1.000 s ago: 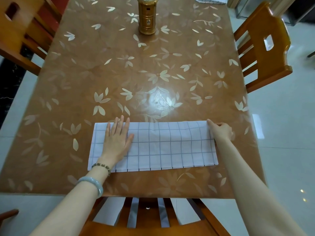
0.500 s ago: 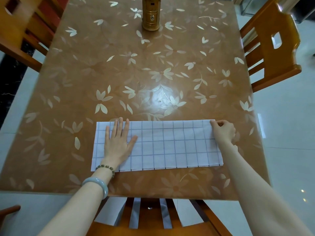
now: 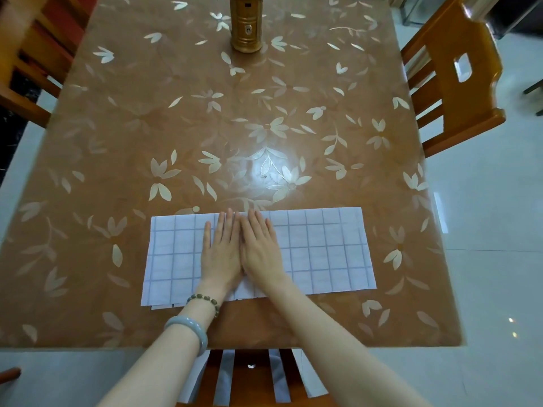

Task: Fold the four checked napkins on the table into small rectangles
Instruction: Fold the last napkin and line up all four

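Observation:
A white checked napkin (image 3: 323, 254), folded into a long strip with layered edges showing at its near side, lies along the near edge of the brown flowered table (image 3: 264, 127). My left hand (image 3: 221, 254) and my right hand (image 3: 260, 251) lie flat side by side on the middle of the strip, fingers straight and pointing away from me. Both palms press the cloth down. More checked cloth (image 3: 311, 374) shows below the table edge, behind the chair slats.
A gold cylindrical lantern (image 3: 246, 24) stands at the far middle of the table. Wooden chairs stand at the right (image 3: 452, 83), at the far left (image 3: 32, 54) and right under me (image 3: 249, 377). Pale tiled floor surrounds the table.
My right hand let go of the strip's far right corner and moved left to the middle. My left hand slid right. Both now lie flat together on the cloth.

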`<state>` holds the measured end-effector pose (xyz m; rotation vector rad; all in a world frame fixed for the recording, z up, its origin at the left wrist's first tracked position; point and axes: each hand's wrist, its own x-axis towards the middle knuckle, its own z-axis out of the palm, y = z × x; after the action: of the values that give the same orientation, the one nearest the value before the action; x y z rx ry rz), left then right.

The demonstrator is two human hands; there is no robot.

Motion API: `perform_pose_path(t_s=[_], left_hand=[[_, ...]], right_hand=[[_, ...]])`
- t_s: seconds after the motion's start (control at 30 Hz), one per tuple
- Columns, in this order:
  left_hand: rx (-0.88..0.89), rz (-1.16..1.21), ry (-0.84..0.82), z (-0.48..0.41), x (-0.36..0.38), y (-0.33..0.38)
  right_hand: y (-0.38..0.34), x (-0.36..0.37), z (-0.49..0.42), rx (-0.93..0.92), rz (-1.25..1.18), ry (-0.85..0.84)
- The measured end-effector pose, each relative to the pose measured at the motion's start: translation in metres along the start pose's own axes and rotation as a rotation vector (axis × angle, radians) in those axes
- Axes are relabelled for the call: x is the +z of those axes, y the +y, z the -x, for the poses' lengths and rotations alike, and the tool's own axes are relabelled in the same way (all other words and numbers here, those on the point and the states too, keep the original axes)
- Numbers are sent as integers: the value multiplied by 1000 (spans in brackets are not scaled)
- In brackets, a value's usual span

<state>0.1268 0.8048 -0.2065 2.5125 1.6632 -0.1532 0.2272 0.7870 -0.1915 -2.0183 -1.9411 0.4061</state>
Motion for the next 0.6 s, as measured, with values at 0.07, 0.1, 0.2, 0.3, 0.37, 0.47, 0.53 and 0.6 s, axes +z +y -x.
perform_pose_path(t_s=[0.07, 0.1, 0.2, 0.3, 0.37, 0.47, 0.53, 0.6], left_hand=[[-39, 21, 16, -1, 2, 0], [-49, 41, 8, -1, 1, 1], [-86, 94, -35, -1, -1, 1], [-174, 119, -57, 3, -4, -16], [-240, 136, -48, 7, -7, -35], [-339, 156, -46, 15, -12, -72], [-410, 180, -33, 19, -18, -91], [-517, 242, 7, 23, -29, -101]], right_hand=[[13, 2, 0, 38, 50, -58], [23, -1, 1, 37, 78, -78], [65, -14, 9, 54, 140, -115], [119, -42, 22, 176, 201, -130], [154, -63, 36, 279, 236, -130], [181, -84, 49, 359, 278, -134], [182, -87, 49, 376, 304, -121], [167, -88, 42, 392, 297, -12]])
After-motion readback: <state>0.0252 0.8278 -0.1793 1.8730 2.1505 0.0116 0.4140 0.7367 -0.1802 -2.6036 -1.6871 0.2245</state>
